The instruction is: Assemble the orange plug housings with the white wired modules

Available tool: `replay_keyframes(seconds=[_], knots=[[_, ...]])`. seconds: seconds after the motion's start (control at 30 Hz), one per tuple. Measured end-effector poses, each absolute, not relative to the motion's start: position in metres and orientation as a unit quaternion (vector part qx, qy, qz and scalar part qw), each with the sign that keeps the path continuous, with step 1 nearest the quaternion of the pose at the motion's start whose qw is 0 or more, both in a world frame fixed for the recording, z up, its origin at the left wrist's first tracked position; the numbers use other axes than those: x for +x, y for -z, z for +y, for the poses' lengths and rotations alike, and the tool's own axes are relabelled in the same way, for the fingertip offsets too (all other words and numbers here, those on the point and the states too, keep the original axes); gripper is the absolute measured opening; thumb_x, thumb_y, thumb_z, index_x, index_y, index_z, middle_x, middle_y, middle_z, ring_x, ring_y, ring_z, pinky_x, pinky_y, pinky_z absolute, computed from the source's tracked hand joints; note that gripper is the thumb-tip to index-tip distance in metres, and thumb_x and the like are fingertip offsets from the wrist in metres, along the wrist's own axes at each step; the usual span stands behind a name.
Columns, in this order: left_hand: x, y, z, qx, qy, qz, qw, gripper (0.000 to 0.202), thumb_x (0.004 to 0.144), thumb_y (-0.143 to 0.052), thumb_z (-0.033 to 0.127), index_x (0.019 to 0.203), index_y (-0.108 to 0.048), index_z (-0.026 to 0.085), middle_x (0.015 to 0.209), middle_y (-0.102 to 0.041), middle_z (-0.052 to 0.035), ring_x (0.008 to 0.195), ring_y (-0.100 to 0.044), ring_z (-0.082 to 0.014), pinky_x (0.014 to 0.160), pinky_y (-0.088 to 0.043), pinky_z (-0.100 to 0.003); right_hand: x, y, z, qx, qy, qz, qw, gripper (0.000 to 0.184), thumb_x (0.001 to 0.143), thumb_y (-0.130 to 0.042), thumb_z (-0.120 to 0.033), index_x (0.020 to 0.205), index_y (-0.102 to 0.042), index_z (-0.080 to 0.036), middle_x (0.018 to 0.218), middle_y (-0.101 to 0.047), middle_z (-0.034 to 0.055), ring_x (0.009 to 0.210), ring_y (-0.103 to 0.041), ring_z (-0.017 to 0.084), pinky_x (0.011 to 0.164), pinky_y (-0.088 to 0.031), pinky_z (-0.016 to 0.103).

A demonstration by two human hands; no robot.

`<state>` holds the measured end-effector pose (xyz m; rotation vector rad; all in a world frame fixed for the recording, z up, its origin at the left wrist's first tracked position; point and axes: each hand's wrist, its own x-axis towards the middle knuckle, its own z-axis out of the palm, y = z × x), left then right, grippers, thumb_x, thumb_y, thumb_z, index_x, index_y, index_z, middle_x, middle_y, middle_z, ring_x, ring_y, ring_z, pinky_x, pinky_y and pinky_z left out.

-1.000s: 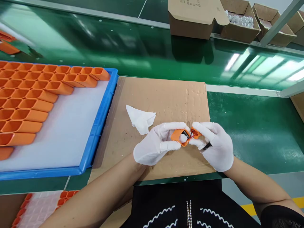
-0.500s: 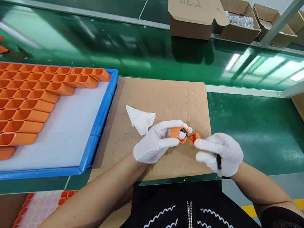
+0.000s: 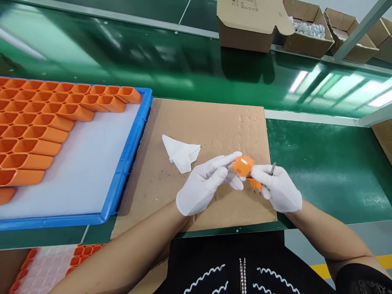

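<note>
Between my two white-gloved hands is an orange plastic adapter housing (image 3: 243,165), its smooth rounded side turned up. My left hand (image 3: 206,185) grips it from the left with fingers and thumb. Just below hangs an orange plug piece (image 3: 255,184) with two metal prongs pointing down. My right hand (image 3: 280,188) is closed, its fingertips touching the housing and the plug piece. A slim grey tool (image 3: 272,168) sticks up from that hand; its kind is unclear. The wires and the inside of the housing are hidden now.
A cardboard sheet (image 3: 214,126) lies under my hands, with a crumpled white cloth (image 3: 183,155) on it. At left, a blue tray (image 3: 122,167) bears rows of orange housings (image 3: 33,161). Cardboard boxes (image 3: 245,34) stand on the back shelf, beside a metal post (image 3: 358,30).
The housing has been turned, so its open end no longer shows. My right hand has moved left and closed in at the plug piece, which now hangs lower with its prongs visible.
</note>
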<state>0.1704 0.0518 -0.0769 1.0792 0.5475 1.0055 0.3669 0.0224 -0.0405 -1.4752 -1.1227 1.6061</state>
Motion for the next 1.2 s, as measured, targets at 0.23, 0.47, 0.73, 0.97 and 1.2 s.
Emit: replay_keyframes(seconds=[0.23, 0.47, 0.73, 0.97, 1.2], knots=[[0.170, 0.073, 0.051, 0.459, -0.437, 0.291, 0.716, 0.036, 0.088, -0.078, 0.031, 0.124, -0.075, 0.030, 0.088, -0.077, -0.0032, 0.066, -0.076, -0.0144, 0.068, -0.069, -0.026, 0.368, 0.036, 0.032, -0.542, -0.689, -0.376, 0.301, 0.057, 0.066, -0.077, -0.074, 0.070, -0.069, -0.017, 0.046, -0.043, -0.0083, 0.040, -0.028, 0.004, 0.044, -0.020, 0.025], [0.165, 0.072, 0.052, 0.506, -0.438, 0.281, 0.688, 0.033, 0.089, -0.077, 0.031, 0.122, -0.075, 0.030, 0.099, -0.079, -0.0036, 0.074, -0.078, -0.0163, 0.075, -0.069, -0.028, 0.368, 0.044, 0.025, -0.566, -0.579, -0.486, 0.330, 0.042, 0.085, -0.067, -0.059, 0.074, -0.068, -0.019, 0.063, -0.058, -0.0026, 0.048, -0.044, 0.008, 0.047, -0.032, 0.026], [0.164, 0.075, 0.054, 0.709, -0.395, 0.340, 0.475, 0.047, 0.084, -0.080, 0.024, 0.129, -0.068, 0.025, 0.118, -0.076, -0.0069, 0.106, -0.073, -0.0211, 0.100, -0.061, -0.039, 0.376, 0.047, 0.016, -0.502, 0.032, -0.836, 0.218, 0.032, 0.093, -0.053, -0.011, 0.110, -0.073, -0.029, 0.095, -0.078, -0.0030, 0.056, -0.058, 0.008, 0.047, -0.031, 0.028], [0.165, 0.072, 0.052, 0.709, -0.416, 0.268, 0.503, 0.038, 0.081, -0.082, 0.014, 0.116, -0.068, 0.021, 0.098, -0.075, -0.0036, 0.089, -0.073, -0.0155, 0.089, -0.063, -0.031, 0.384, 0.051, 0.026, -0.505, -0.073, -0.768, 0.386, 0.024, 0.096, -0.067, -0.028, 0.119, -0.072, -0.032, 0.120, -0.071, 0.0040, 0.096, -0.070, 0.019, 0.075, -0.058, 0.032], [0.168, 0.071, 0.047, 0.739, -0.485, 0.292, 0.366, 0.036, 0.079, -0.083, 0.014, 0.110, -0.067, 0.022, 0.089, -0.075, -0.0005, 0.096, -0.073, -0.0169, 0.093, -0.060, -0.032, 0.404, 0.037, 0.031, -0.497, -0.201, -0.632, 0.559, 0.072, 0.096, -0.033, -0.078, 0.102, -0.082, -0.027, 0.096, -0.072, 0.0085, 0.070, -0.064, 0.019, 0.063, -0.054, 0.039]])
